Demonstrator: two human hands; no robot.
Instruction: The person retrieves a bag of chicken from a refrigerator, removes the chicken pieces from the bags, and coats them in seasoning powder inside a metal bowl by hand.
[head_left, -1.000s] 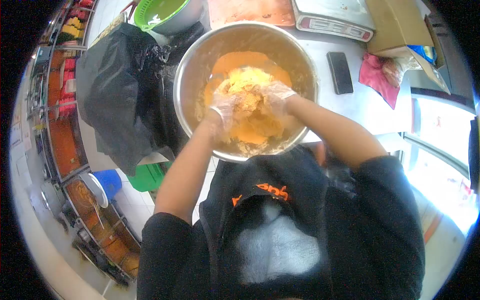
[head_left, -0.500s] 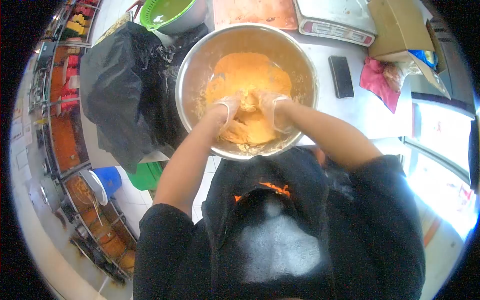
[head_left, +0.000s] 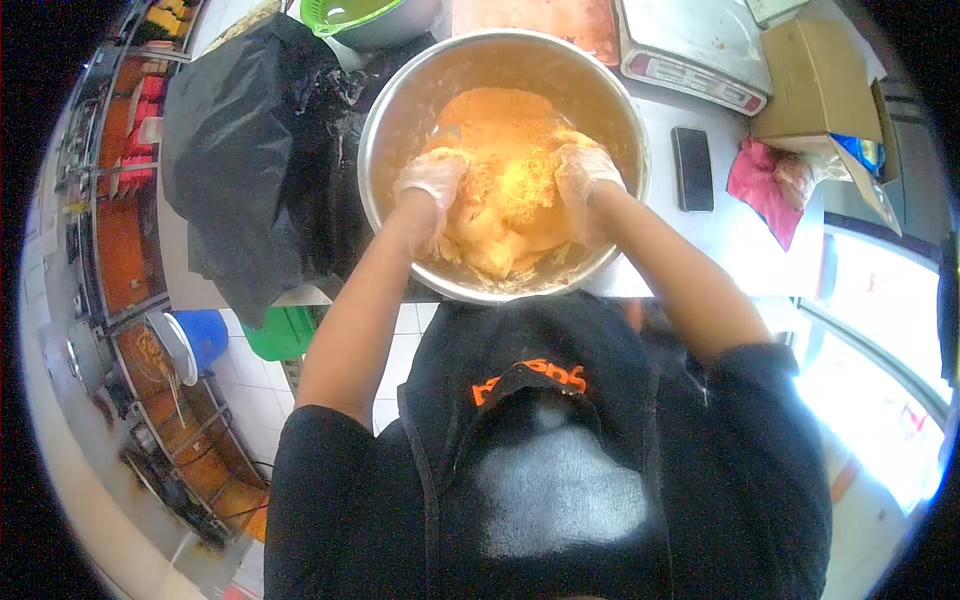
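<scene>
A large steel mixing bowl stands on the table edge in front of me. Loose orange flour fills its far side. Paler, yellowish coated lumps lie nearer to me, their kind hidden by the coating. My left hand, in a clear plastic glove, is at the bowl's left side, its fingers curled into the flour mix. On the right, my gloved right hand is curled likewise, with yellow-orange mix at its fingertips. Both hands are inside the bowl, apart, with the coated heap between them.
Black plastic sheeting covers the table on the left. Behind it stands a green basket. A scale, a phone, a red cloth and a cardboard box are to the right. An orange-pink board lies beyond the bowl.
My hands have moved apart from the bowl's middle toward its two sides. More of the coated heap between them now shows. The whole view has shifted slightly.
</scene>
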